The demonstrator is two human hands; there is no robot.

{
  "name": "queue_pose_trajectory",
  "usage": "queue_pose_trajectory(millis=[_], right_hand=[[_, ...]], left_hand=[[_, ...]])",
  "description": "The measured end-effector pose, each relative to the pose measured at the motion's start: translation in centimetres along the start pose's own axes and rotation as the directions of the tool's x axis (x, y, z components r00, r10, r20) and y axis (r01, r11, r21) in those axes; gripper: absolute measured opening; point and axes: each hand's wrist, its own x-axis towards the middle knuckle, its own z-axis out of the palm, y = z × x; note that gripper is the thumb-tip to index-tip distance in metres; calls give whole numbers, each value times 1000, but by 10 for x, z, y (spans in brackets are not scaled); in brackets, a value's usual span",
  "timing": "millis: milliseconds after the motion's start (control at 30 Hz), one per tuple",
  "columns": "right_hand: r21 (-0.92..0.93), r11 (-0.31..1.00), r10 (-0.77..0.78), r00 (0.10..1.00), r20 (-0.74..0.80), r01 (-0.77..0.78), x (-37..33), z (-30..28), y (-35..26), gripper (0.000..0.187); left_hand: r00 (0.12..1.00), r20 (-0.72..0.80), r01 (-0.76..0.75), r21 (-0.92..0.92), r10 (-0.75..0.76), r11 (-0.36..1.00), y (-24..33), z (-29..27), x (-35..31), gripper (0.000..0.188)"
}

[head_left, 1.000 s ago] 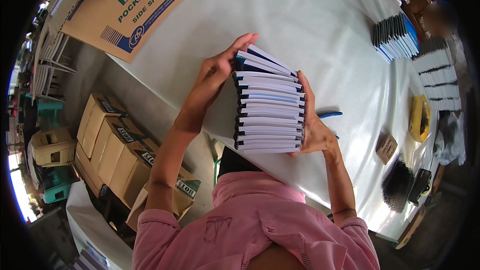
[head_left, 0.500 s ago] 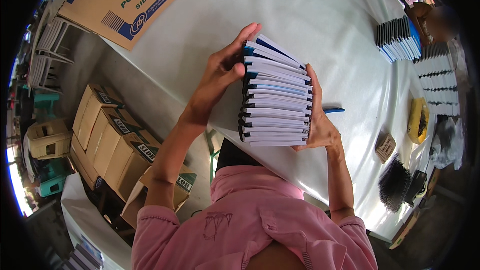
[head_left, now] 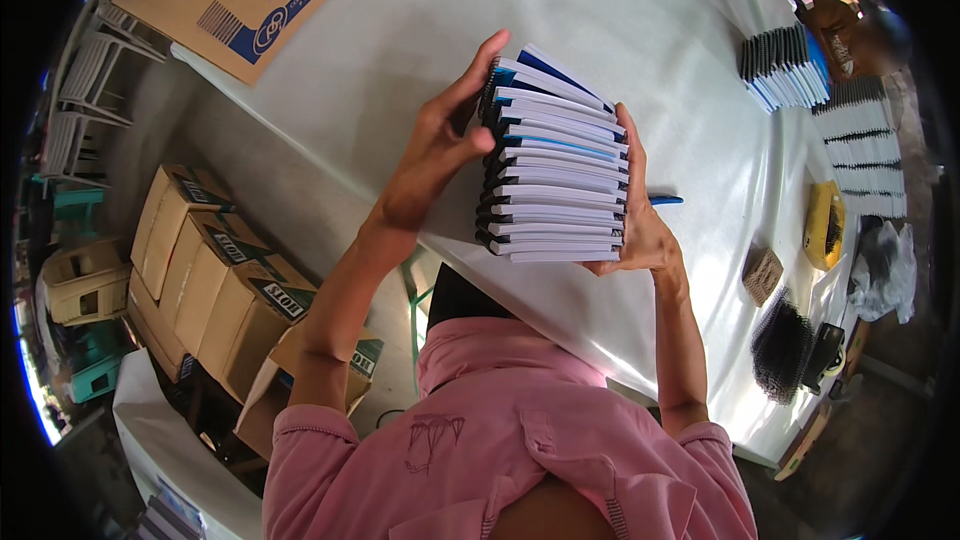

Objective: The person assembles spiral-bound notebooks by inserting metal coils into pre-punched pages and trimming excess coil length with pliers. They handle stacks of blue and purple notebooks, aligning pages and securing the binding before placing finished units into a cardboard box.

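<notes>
A stack of thick spiral-bound notebooks stands before me with its white page edges facing up. Black bindings run along its left side, and the farthest notebook, with a blue cover, leans at a slant. My right hand is closed against the right side of the stack, fingers along the edge and thumb by the near end. On the binding side, my left hand has its fingers stretched up and its thumb apart, close against the bindings. Whether the stack's underside rests on the table is hidden.
A white-covered table curves around me. A large cardboard carton lies far left; smaller cartons stand below. At right are more notebooks, a yellow container, a brown block and black coils. A blue object lies beyond my right hand.
The notebook stack has shifted slightly upward in view, with my right hand moving along. My left hand's thumb and fingers have spread a little wider. The whole scene has shifted slightly too.
</notes>
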Motion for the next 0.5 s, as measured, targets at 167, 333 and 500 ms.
queue_pose_trajectory(millis=[167, 333, 500], right_hand=[[-34, 999, 30, 999, -21, -31, 0, 0, -6, 146], [-78, 997, -17, 1000, -22, 15, 1, 0, -7, 147], [-71, 997, 13, 999, -37, -15, -2, 0, 2, 157]], left_hand=[[1000, -18, 19, -6, -19, 1000, 4, 4, -6, 118], [998, -36, -56, -93, 53, 994, -7, 0, -10, 107], [997, -68, -50, -57, 46, 997, -7, 6, -13, 113]])
